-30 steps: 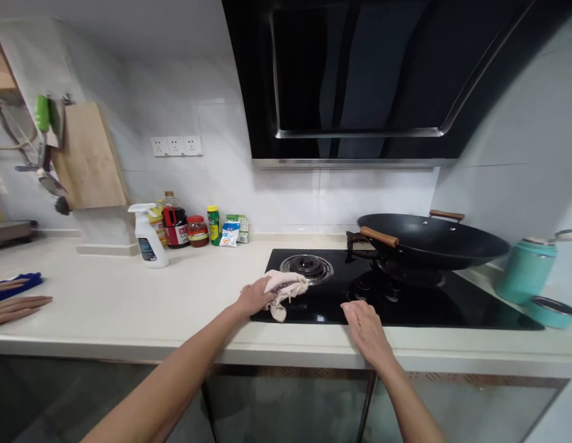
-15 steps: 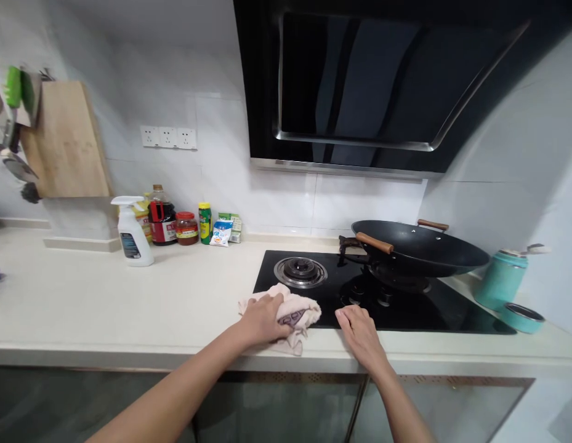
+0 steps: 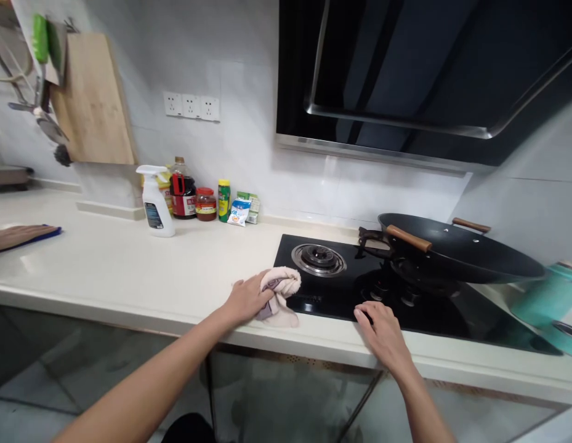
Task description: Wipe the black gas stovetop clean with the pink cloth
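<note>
cloth (image 3: 280, 294): bunched at counter (image 3: 128, 271) front edge, touching hob (image 3: 341, 295) left corner | left hand (image 3: 247, 298) grip pinching its bunched top | right hand (image 3: 382, 332) flat, fingers spread on hob edge | likely soft, light, limp; best gathered at the bunch

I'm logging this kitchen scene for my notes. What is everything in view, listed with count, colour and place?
crumpled beige cloth: one, at the hob's front left edge
black glass gas hob: one, set in the white countertop
black wok with wooden handles: one, on the right burner
white spray bottle: one, by the back wall
sauce bottles and jars: several, beside the spray bottle
wooden cutting board: one, against the wall
teal container: one, far right
another person's hand: one, far left, on a blue cloth
left hand: gripping the cloth
right hand: flat on the hob's front edge
</note>
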Available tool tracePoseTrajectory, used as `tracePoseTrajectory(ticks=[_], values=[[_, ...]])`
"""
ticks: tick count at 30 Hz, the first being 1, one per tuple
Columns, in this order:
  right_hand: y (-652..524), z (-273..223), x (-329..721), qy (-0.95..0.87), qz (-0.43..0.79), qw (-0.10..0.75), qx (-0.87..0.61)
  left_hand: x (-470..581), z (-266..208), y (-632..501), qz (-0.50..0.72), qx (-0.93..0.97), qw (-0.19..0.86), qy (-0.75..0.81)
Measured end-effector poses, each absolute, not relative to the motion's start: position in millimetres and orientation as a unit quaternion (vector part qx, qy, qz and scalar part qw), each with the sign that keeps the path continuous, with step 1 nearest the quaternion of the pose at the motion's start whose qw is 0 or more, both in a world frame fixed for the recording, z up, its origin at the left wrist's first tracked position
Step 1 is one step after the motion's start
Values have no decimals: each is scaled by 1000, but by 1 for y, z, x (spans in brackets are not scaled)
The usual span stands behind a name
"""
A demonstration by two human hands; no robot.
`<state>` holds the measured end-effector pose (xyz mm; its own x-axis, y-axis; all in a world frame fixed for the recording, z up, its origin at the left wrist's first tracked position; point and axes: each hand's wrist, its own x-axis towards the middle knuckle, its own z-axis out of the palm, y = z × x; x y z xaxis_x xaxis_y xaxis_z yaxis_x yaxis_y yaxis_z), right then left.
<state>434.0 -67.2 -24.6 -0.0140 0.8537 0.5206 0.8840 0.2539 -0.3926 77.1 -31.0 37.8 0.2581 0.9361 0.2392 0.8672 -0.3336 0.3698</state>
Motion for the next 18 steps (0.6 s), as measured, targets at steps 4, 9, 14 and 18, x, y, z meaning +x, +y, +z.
tracePoseTrajectory(ticks=[4,9,14,18], values=[[-66,-28,432,-710,-37,324,-624,89,46,16,191,745,87,633],[-63,-33,433,-710,-49,308,-632,111,47,74,166,709,99,679],[-62,-35,435,-708,-54,307,-634,118,51,83,156,708,108,680],[-62,-34,435,-713,-52,307,-628,110,47,45,150,745,103,642]])
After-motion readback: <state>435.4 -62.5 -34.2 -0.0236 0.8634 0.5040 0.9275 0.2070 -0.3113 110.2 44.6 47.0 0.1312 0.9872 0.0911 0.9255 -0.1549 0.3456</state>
